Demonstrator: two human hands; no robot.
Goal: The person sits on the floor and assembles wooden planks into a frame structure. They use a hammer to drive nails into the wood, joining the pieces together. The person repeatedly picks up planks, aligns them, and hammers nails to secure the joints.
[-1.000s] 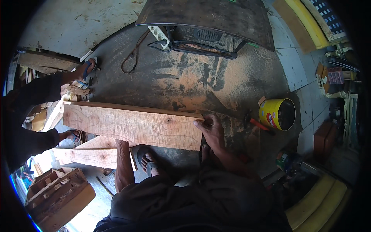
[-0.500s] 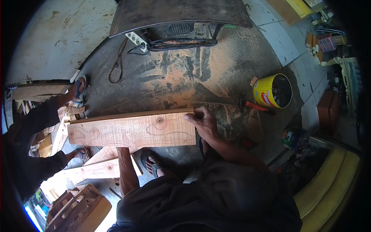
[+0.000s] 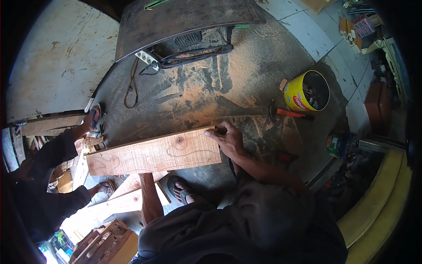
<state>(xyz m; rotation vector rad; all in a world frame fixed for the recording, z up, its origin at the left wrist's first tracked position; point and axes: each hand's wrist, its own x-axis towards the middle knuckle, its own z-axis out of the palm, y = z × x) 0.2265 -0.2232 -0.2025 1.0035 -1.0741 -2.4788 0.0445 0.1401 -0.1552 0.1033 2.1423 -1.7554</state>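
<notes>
Pale sawdust (image 3: 243, 66) streaks the dark floor (image 3: 151, 101) beyond the wooden plank (image 3: 154, 154).

An orange-handled hammer (image 3: 288, 113) lies just beside the yellow bucket (image 3: 295, 96), a red-brown case (image 3: 377, 106) is to the bucket's right, and a white power strip (image 3: 147, 60) well to its left.

Loose, dark trousers (image 3: 273, 213), softly creased, spread around five and six o'clock. A dark flip-flop (image 3: 185, 193) with a greyish strap shows near seven. The right hand (image 3: 229, 142) is ungloved, its forearm (image 3: 263, 170) sleeveless.
</notes>
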